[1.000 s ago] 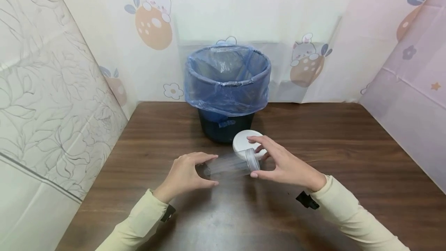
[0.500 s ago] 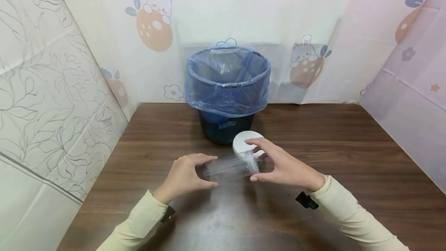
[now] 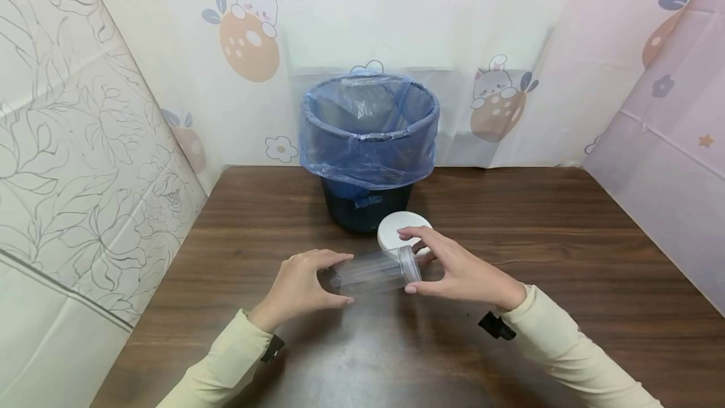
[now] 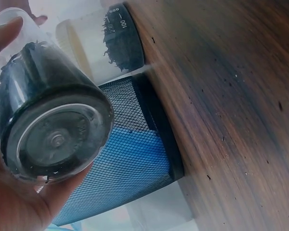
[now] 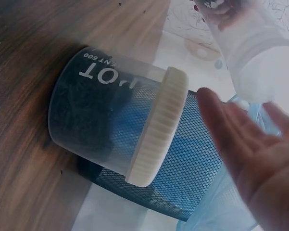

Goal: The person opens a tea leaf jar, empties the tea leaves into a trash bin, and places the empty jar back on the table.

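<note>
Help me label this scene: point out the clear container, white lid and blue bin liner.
Clear container point(image 4: 57, 137), left wrist view: its base.
White lid point(image 5: 157, 127), right wrist view: its ridged side.
Blue bin liner point(image 3: 368, 159), head view: outer front.

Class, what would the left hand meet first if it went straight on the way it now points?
Gripping the clear plastic jar, the left hand would probably first meet the right hand, at the jar's ribbed end; how close they are in depth is unclear.

Brown grain streaks the worktop point(image 3: 566, 238); at twelve o'clock a blue liner point(image 3: 368, 159) tops a black bin point(image 3: 357, 214). The container point(image 3: 368, 272) is clear, the lid point(image 3: 393, 228) white, the back wall point(image 3: 396, 17) rabbit-printed.
</note>
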The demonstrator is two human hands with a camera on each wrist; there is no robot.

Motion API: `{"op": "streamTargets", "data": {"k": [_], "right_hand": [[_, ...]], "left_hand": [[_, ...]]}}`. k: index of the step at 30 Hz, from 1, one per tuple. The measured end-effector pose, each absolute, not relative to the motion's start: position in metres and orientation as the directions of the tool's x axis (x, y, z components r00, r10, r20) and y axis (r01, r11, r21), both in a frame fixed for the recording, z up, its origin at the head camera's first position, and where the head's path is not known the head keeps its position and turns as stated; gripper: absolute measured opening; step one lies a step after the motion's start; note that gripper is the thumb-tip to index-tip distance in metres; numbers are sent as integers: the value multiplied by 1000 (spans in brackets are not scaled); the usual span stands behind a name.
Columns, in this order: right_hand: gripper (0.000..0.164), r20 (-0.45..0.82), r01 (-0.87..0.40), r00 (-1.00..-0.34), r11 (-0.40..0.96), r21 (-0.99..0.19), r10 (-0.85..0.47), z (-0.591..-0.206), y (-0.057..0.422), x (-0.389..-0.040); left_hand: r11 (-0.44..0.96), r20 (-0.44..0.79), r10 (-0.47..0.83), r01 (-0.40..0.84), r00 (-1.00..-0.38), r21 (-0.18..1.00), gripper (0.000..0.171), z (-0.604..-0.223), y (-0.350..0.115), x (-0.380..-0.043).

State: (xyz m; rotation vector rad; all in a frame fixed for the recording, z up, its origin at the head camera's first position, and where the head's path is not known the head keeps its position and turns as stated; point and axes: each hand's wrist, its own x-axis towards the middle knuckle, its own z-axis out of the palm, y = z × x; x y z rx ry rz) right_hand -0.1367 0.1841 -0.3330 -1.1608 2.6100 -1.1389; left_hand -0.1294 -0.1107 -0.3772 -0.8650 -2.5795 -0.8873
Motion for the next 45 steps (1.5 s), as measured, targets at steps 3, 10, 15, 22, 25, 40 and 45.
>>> {"op": "streamTargets", "data": {"k": [3, 10, 15, 22, 25, 40, 45], "right_hand": [[54, 186, -592, -740, 496, -635, -646, -332, 182, -136], [46, 252, -648, -690, 426, -631, -678, -332, 182, -137], [52, 384, -746, -594, 306, -591, -707, -335, 182, -140], [53, 391, -743, -591, 289, -603, -706, -334, 185, -141], [57, 385, -730, -609, 300, -614, -694, -333, 188, -139], [60, 378, -703, -665, 368, -609, -644, -336, 216, -139], [60, 396, -715, -671, 406, -568, -627, -338, 231, -140]], "left_hand": [[632, 425, 449, 616, -786, 471, 65, -377, -111, -129], [629, 429, 450, 619, -783, 470, 66, -375, -113, -127], [632, 446, 446, 626, -776, 458, 66, -375, -115, -126], [632, 451, 436, 622, -779, 463, 67, -377, -116, -127], [628, 452, 439, 625, -776, 463, 67, -377, -117, -127], [637, 438, 425, 606, -792, 476, 66, -378, -124, -125], [644, 441, 418, 601, -794, 472, 66, -378, -127, -124]]}}
